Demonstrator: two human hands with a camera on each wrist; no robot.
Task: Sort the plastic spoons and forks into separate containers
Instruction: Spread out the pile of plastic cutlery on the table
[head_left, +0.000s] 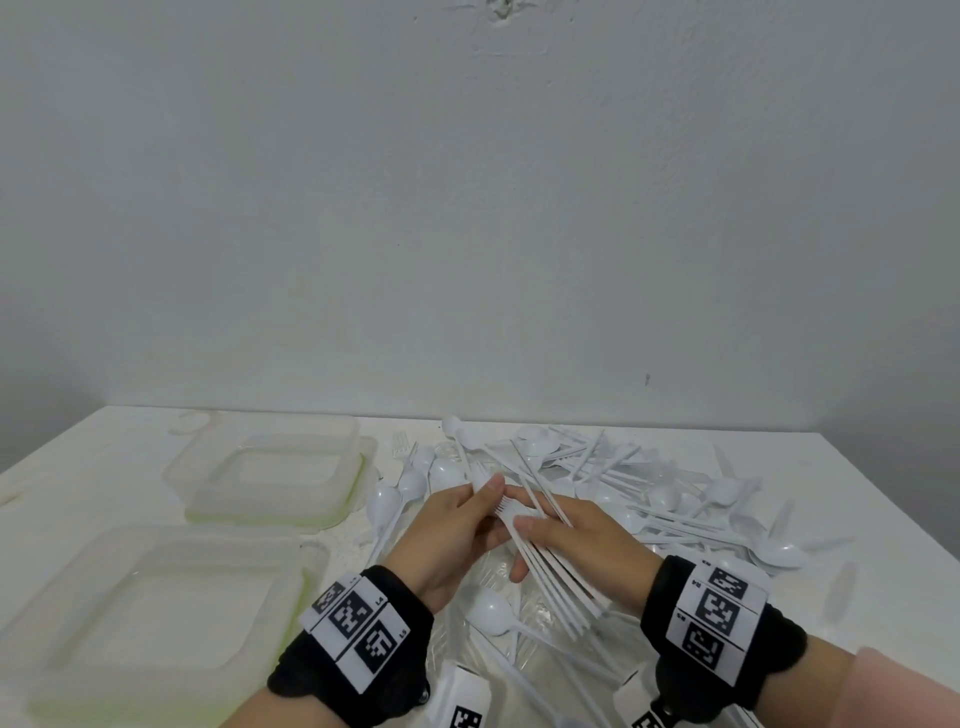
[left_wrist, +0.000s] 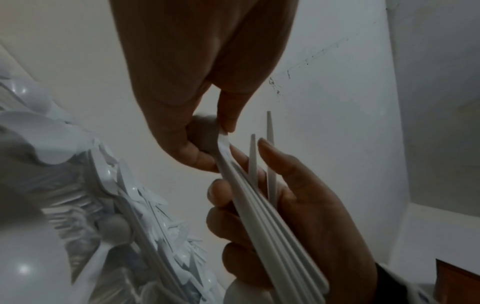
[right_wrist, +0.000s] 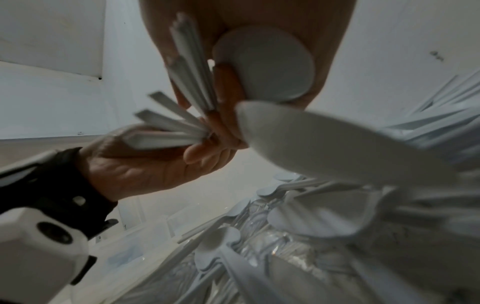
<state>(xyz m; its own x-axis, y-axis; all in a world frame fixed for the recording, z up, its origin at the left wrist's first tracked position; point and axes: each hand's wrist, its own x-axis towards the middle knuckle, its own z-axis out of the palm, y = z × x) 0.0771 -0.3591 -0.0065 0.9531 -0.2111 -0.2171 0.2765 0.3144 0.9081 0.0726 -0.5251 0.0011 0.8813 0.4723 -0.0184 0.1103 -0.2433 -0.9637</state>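
Both hands meet over the table's middle around a bundle of white plastic forks. My right hand grips the fork handles, which fan back toward its wrist. My left hand pinches the tined ends between thumb and fingers. The left wrist view shows that left hand pinching above the right hand and the bundle. In the right wrist view the handles spread out of my right hand, with the left hand beyond. Two clear containers stand at the left.
A loose pile of white spoons and forks covers the table behind and right of the hands. Clear plastic wrapping and a spoon lie under the hands. One fork lies beside the far container. A bare wall stands behind the table.
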